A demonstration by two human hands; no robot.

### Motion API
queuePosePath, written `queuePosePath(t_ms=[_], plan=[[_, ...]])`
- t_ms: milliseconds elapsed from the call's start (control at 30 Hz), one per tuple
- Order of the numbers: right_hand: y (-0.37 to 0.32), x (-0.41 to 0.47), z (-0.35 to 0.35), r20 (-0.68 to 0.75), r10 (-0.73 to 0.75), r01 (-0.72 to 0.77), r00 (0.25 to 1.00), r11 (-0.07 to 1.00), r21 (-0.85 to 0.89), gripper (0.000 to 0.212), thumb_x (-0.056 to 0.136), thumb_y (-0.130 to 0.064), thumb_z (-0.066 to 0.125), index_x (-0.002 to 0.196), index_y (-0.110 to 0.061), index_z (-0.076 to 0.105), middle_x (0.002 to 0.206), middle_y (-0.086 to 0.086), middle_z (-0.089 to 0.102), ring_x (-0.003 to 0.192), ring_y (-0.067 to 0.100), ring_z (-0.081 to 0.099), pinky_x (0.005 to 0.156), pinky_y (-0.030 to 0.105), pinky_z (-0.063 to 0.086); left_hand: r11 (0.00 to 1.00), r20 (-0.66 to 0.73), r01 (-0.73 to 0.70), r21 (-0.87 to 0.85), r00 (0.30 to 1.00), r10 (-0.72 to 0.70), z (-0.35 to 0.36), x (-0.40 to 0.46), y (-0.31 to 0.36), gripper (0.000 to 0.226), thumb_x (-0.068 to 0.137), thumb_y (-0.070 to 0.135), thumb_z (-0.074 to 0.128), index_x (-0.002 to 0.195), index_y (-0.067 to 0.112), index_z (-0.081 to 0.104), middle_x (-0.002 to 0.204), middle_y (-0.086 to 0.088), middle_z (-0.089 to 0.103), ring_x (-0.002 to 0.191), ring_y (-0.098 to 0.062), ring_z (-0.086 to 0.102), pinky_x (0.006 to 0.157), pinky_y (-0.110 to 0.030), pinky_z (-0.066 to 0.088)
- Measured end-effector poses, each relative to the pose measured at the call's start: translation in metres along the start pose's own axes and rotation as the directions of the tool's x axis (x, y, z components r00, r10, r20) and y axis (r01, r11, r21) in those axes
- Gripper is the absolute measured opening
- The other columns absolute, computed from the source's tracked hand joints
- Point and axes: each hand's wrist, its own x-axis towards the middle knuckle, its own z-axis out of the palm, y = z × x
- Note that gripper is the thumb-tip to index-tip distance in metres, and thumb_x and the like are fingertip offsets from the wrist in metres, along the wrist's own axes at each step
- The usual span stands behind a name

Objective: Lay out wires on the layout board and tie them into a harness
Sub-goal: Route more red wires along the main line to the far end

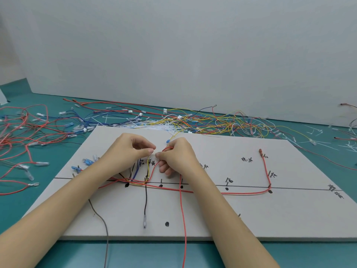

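Where the two hands meet over the board [212, 219], a red wire [182, 209] is the piece being worked: the right hand [176, 157] grips a loop of it in curled fingers, and the wire drops from that hand straight down the board and off its near edge. Left hand [129, 149] pinches thumb to forefinger just beside the right; what it pinches is too small to tell. Below the hands a small bundle runs along the drawn line: one yellow wire [148, 167], one blue wire [136, 171], one black wire [145, 202] ending in a clear sleeve near the front, and a second red wire [251, 193] that follows the line rightward, then turns up to a terminal near the far right. One grey wire [105, 229] leaves the near edge at left. Five black dots are visible on the board, with short pins beside several. Right half and near strip of the board are bare, apart from the marks. Beyond the far edge lies a tangle of loose wires [212, 120], too many to count; red ones [19, 132] spread on the green table [58, 105] at left, white ties [316, 140] at right, and a wall [173, 45] closes the back
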Motion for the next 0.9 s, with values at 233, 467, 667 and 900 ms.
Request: queuePosePath(t_ms=[233,467,667,900], plan=[[-0.001,0.000,0.002,-0.030,-0.066,0.066,0.997,0.998,0.017,0.013,0.090,-0.007,0.057,0.085,0.004,0.062,0.063,0.017,0.063,0.050,0.029,0.061,0.052,0.033,0.053,0.996,-0.024,-0.002,0.094,1.000,0.004,0.004,0.001,-0.003,0.019,0.079,0.010,0.078,0.075,0.029,0.076,0.072,0.002,0.074,0.079,-0.027,0.067,0.076,-0.040,0.054],[0.000,-0.001,0.006,-0.117,-0.118,0.112,0.986,0.992,-0.059,0.016,0.083,-0.007,0.064,0.068,-0.004,0.059,0.055,0.013,0.062,0.040,0.024,0.055,0.041,0.028,0.049,0.986,0.024,0.011,0.168,1.000,-0.015,0.005,0.001,0.001,0.021,0.083,0.012,0.069,0.071,0.027,0.077,0.078,-0.014,0.071,0.083,-0.037,0.064,0.077,-0.045,0.054],[0.001,0.004,0.012,-0.150,-0.173,0.172,0.973,0.985,-0.024,0.011,0.080,-0.008,0.069,0.071,-0.007,0.063,0.067,0.019,0.070,0.047,0.027,0.060,0.053,0.039,0.058,0.978,0.175,0.024,0.208,0.983,-0.062,-0.007,-0.002,0.003,0.025,0.061,0.038,0.057,0.070,0.059,0.069,0.092,0.000,0.066,0.104,-0.025,0.052,0.098,-0.043,0.041],[0.000,0.003,0.013,-0.088,-0.179,0.183,0.980,0.982,0.043,0.015,0.086,-0.011,0.064,0.075,-0.001,0.067,0.069,0.021,0.069,0.048,0.024,0.059,0.048,0.031,0.052,0.970,0.192,-0.011,0.242,0.981,-0.037,-0.010,-0.002,-0.008,0.034,0.074,0.025,0.084,0.087,0.051,0.066,0.108,0.004,0.057,0.117,-0.022,0.046,0.108,-0.041,0.033]])
